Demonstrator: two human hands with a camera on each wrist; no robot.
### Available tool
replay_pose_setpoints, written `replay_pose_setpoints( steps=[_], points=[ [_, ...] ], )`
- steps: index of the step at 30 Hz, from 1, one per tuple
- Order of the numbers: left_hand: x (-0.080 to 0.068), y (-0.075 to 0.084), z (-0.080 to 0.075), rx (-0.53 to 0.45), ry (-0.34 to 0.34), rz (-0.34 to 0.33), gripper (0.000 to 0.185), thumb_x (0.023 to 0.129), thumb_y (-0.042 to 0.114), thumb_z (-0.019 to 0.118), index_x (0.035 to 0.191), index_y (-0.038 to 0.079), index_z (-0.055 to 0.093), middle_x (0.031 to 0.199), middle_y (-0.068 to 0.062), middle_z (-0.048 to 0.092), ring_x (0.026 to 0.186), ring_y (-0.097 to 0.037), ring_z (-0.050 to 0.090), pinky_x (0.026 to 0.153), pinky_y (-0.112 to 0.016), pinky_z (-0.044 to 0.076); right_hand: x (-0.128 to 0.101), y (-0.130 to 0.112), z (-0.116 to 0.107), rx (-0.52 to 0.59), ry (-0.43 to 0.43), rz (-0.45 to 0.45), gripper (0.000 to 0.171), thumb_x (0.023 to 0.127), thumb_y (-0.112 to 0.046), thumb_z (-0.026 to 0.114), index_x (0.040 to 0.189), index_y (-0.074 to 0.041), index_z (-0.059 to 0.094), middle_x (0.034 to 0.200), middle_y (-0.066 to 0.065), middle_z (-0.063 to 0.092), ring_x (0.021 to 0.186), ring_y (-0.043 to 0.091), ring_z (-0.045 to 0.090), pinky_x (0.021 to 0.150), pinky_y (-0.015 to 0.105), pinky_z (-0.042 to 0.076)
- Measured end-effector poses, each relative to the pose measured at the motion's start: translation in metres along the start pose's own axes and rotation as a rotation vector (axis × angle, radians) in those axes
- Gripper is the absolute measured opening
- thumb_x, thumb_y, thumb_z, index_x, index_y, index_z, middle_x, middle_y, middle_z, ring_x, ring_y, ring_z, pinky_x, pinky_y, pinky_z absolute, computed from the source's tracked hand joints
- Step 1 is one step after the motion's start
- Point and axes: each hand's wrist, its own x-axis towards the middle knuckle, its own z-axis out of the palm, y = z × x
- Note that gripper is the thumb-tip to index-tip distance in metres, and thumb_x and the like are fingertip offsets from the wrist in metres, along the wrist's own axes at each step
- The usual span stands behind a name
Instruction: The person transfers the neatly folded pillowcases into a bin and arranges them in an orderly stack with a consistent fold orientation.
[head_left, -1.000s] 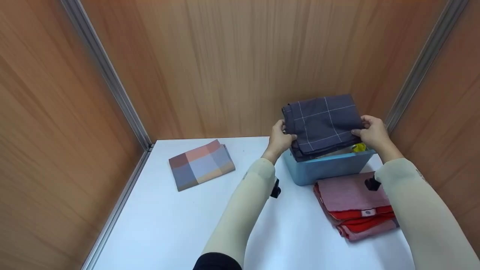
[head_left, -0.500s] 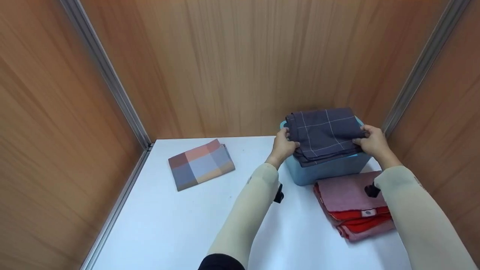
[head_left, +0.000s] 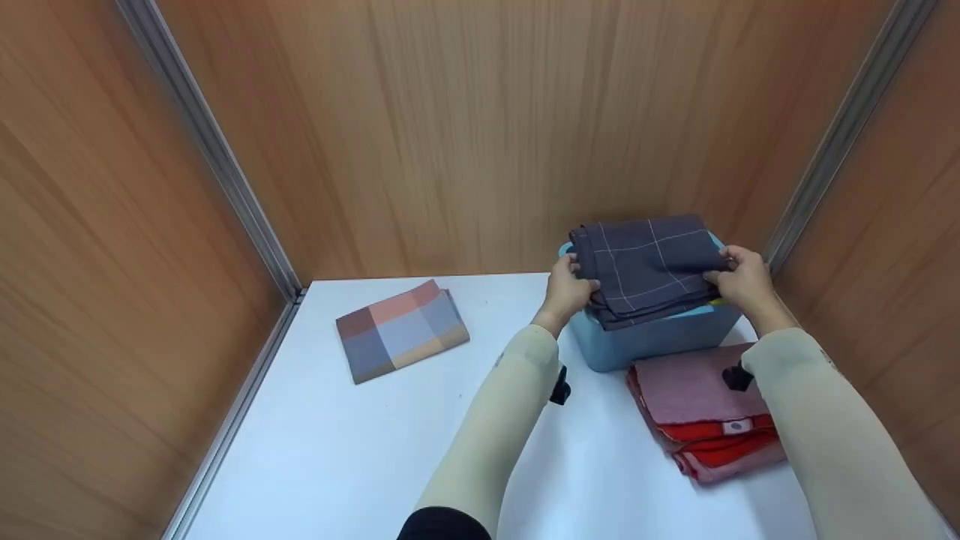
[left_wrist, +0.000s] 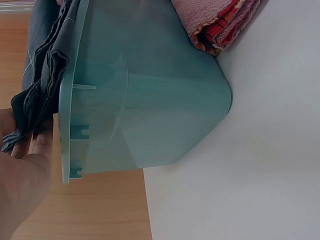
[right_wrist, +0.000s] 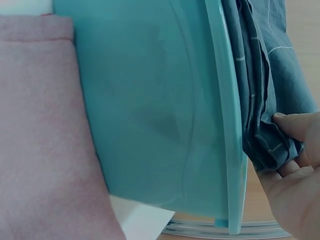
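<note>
A folded dark grey-blue cloth with thin white check lines point(head_left: 645, 262) lies level over the mouth of a blue plastic bin point(head_left: 652, 341). My left hand point(head_left: 565, 292) pinches its left side, thumb on top and fingers beneath. On the opposite side my right hand point(head_left: 744, 286) pinches the cloth the same way. The right wrist view shows several stacked layers of the cloth point(right_wrist: 262, 90) right at the bin's rim point(right_wrist: 227, 100). In the left wrist view the layers point(left_wrist: 45, 75) gather between thumb and fingers. Most of the bin's inside is hidden under the cloth.
A folded pink and red cloth point(head_left: 697, 386) with a small label lies in front of the bin. At the table's left lies a folded multicoloured checked cloth point(head_left: 403, 330). Wood-look panels point(head_left: 480, 135) enclose the white table point(head_left: 337, 465) at the back and sides.
Both hands have lowered the dark checked cloth from above the bin, where it was tilted, to its mouth. Over the last half second it has barely shifted. The other cloths stay put.
</note>
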Motion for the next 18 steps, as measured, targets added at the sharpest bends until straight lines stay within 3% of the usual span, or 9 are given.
replay_pose_setpoints(
  steps=[3,6,9,11,14,18],
  points=[
    [0.000,0.001,0.002,-0.038,0.009,0.003,0.059,0.102,-0.002,0.067,0.158,0.004,0.048,0.152,-0.019,0.059,0.094,-0.021,0.067,0.066,-0.029,0.056,0.001,-0.001,0.001,0.014,0.024,-0.007,0.020,0.105,-0.002,0.066,0.121,0.003,0.055,0.135,0.033,0.066,0.090,0.017,0.061,0.061,0.023,0.050],
    [-0.001,0.002,0.003,-0.075,0.001,0.007,0.062,0.103,-0.003,0.066,0.161,0.006,0.046,0.152,-0.018,0.059,0.083,-0.018,0.064,0.061,-0.027,0.052,0.000,-0.002,0.002,0.009,0.037,-0.008,0.019,0.106,-0.001,0.064,0.122,0.004,0.056,0.133,0.032,0.067,0.090,0.015,0.061,0.063,0.020,0.051],
    [0.000,0.002,0.001,-0.078,-0.024,0.014,0.066,0.102,-0.005,0.065,0.163,0.007,0.043,0.155,-0.018,0.057,0.097,-0.021,0.069,0.070,-0.029,0.058,0.000,-0.001,0.001,0.002,0.026,0.003,0.027,0.106,-0.003,0.065,0.129,0.006,0.055,0.139,0.035,0.065,0.105,0.026,0.063,0.067,0.015,0.049],
    [0.001,0.002,-0.002,-0.068,-0.030,0.017,0.068,0.101,-0.006,0.065,0.164,0.007,0.043,0.156,-0.019,0.056,0.117,-0.027,0.070,0.086,-0.032,0.062,0.000,0.002,-0.001,-0.011,0.004,0.012,0.037,0.104,-0.002,0.065,0.138,0.008,0.054,0.144,0.037,0.061,0.117,0.037,0.063,0.068,0.012,0.047],
    [0.001,0.000,-0.008,-0.058,-0.033,0.016,0.069,0.099,-0.009,0.064,0.163,0.006,0.044,0.159,-0.021,0.053,0.143,-0.039,0.059,0.110,-0.041,0.058,-0.001,0.007,-0.005,-0.012,-0.039,0.034,0.052,0.101,0.003,0.063,0.150,0.011,0.048,0.152,0.040,0.054,0.135,0.050,0.057,0.068,0.009,0.045],
    [0.002,-0.005,-0.017,-0.042,-0.028,0.007,0.064,0.101,-0.007,0.063,0.161,0.006,0.047,0.158,-0.022,0.055,0.146,-0.042,0.056,0.116,-0.046,0.054,-0.001,0.014,-0.009,0.013,-0.083,0.077,0.060,0.098,0.008,0.057,0.156,0.011,0.041,0.158,0.039,0.047,0.147,0.055,0.049,0.068,0.005,0.046]
  ],
)
